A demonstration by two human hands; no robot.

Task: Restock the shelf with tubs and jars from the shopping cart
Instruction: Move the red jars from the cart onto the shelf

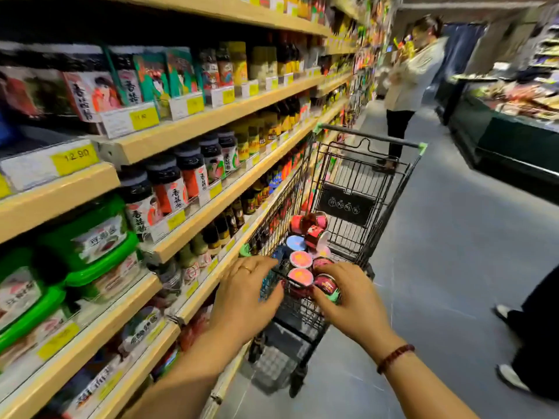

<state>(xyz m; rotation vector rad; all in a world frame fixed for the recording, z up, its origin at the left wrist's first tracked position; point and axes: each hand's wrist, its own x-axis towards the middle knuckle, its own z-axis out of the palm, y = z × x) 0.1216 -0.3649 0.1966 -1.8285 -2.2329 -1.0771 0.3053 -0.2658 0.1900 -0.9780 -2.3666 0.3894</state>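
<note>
A black wire shopping cart [348, 189] stands in the aisle close to the wooden shelf [187, 225] on the left. Several small tubs with pink lids [300, 259] and dark red jars [314, 220] lie in its basket. My left hand [245, 293] reaches into the cart's near left corner, fingers curled around a blue-labelled tub [267, 282] that it mostly hides. My right hand [351, 300] closes on a dark red jar [326, 285] at the near right. Green-lidded tubs [99, 255] and black-capped jars [169, 189] stand on the shelf.
A person in a light top [414, 77] stands further down the aisle past the cart. Another person's dark trousers and white shoes [514, 373] are at the right edge. A chilled display counter [514, 122] lines the right side. Grey floor lies open between.
</note>
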